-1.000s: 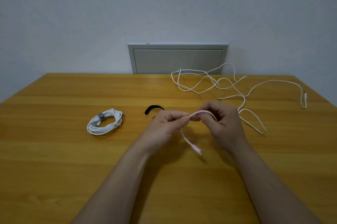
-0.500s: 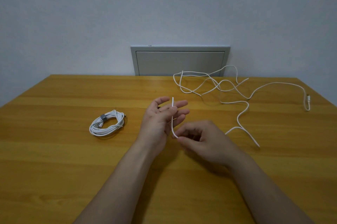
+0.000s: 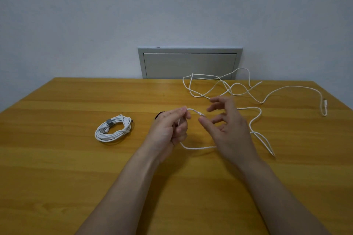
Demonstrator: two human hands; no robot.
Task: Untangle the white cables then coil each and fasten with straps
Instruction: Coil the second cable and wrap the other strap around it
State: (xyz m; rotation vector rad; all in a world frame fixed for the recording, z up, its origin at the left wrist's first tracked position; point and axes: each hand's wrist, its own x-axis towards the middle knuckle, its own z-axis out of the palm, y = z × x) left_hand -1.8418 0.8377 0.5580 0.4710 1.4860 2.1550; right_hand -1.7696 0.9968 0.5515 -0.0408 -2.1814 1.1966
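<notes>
A loose white cable (image 3: 256, 120) sprawls in loops over the right half of the wooden table (image 3: 57, 167). My left hand (image 3: 170, 131) grips the cable near its plug end, which sticks out to the right of my fingers. The cable runs down from my fist and passes under my right hand (image 3: 227, 129). That hand hovers beside the plug with its fingers spread and holds nothing. A second white cable (image 3: 113, 128) lies coiled at the left, bound by a grey strap. A black strap (image 3: 158, 115) peeks out behind my left hand, mostly hidden.
The loose cable's far plug (image 3: 324, 103) lies near the table's right edge. A grey wall panel (image 3: 190, 63) sits behind the table's back edge. Bare wood stretches across the front and far left of the table.
My left hand has closed round the cable end it held against flat fingers. My right hand let go, rose and spread its fingers. A cable loop now lies under the hands.
</notes>
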